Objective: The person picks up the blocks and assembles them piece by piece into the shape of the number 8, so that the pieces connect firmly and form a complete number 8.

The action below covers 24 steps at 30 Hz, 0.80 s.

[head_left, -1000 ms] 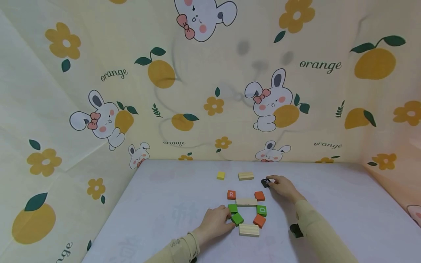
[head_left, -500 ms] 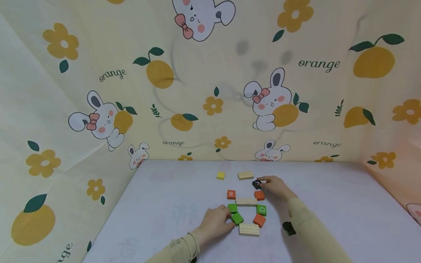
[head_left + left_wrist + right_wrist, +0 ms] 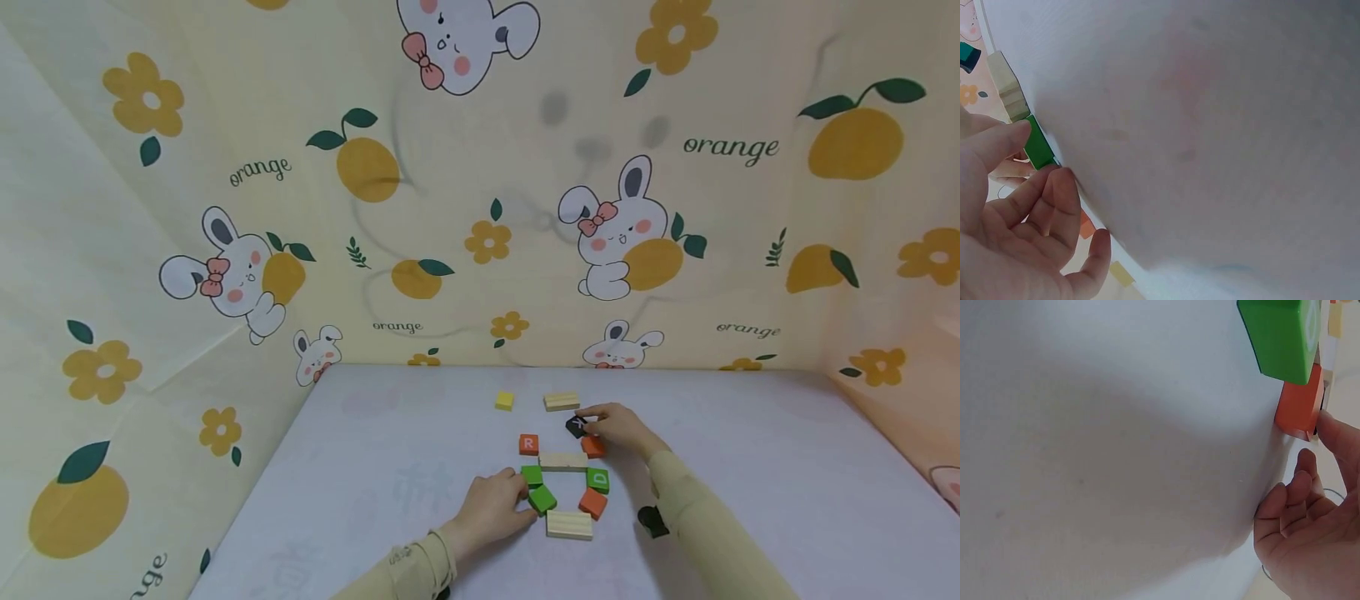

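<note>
My left hand (image 3: pixel 491 510) lies at the left side of a ring of blocks. Its thumb and fingertips hold a green block (image 3: pixel 542 500) by its ends, plainly seen in the left wrist view as a green block (image 3: pixel 1039 145). At the far side, my right hand (image 3: pixel 621 425) pinches a black block (image 3: pixel 576 427) with a pale mark on top. That black block is just behind a red-orange block (image 3: pixel 593 447), partly covered by the hand. In the right wrist view, the red-orange block (image 3: pixel 1300 406) hides most of the black one from sight.
A wooden plank (image 3: pixel 562 462) and a nearer plank (image 3: pixel 569 525) lie among green and orange blocks. The R block (image 3: pixel 528 444) is left of the black block. Farther back are a yellow block (image 3: pixel 505 402) and another plank (image 3: pixel 562 402). A patterned cloth hangs behind.
My right hand has moved the black block leftward and slightly nearer, from the right of the far plank to behind the red-orange block. The left hand has stayed in place.
</note>
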{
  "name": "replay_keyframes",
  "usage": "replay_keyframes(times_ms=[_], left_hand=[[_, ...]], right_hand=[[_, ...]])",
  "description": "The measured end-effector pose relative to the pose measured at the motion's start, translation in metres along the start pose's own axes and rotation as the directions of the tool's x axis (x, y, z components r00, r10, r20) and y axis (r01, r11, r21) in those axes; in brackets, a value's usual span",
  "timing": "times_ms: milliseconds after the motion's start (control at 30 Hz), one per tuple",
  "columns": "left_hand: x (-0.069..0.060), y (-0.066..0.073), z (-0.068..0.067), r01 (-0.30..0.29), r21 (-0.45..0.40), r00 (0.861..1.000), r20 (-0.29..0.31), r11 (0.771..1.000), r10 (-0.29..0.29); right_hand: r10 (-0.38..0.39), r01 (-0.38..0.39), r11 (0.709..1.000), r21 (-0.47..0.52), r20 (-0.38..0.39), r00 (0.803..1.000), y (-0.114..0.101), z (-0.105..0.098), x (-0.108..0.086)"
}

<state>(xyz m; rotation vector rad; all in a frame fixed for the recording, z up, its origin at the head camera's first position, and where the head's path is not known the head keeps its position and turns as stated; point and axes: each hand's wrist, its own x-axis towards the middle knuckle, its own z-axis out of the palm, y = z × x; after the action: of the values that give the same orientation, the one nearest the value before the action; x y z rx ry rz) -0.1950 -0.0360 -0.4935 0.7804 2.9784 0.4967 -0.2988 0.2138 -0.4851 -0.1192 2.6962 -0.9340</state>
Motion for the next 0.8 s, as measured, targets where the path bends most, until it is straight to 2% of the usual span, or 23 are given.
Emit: replay_keyframes(times_ms=[333, 800], left_hand=[[-0.0006, 0.0008, -0.0004, 0.007, 0.002, 1.000, 0.007, 1.000, -0.007], [-0.0008, 0.0010, -0.0002, 0.002, 0.005, 1.000, 0.012, 1.000, -0.003]], right_hand=[[0.024, -0.025, 0.999, 0.039, 0.027, 0.999, 0.0045, -0.0003, 0.0023], [-0.007, 0.006, 0.998, 0.063, 0.005, 1.000, 0.0066, 0.0000, -0.0045]])
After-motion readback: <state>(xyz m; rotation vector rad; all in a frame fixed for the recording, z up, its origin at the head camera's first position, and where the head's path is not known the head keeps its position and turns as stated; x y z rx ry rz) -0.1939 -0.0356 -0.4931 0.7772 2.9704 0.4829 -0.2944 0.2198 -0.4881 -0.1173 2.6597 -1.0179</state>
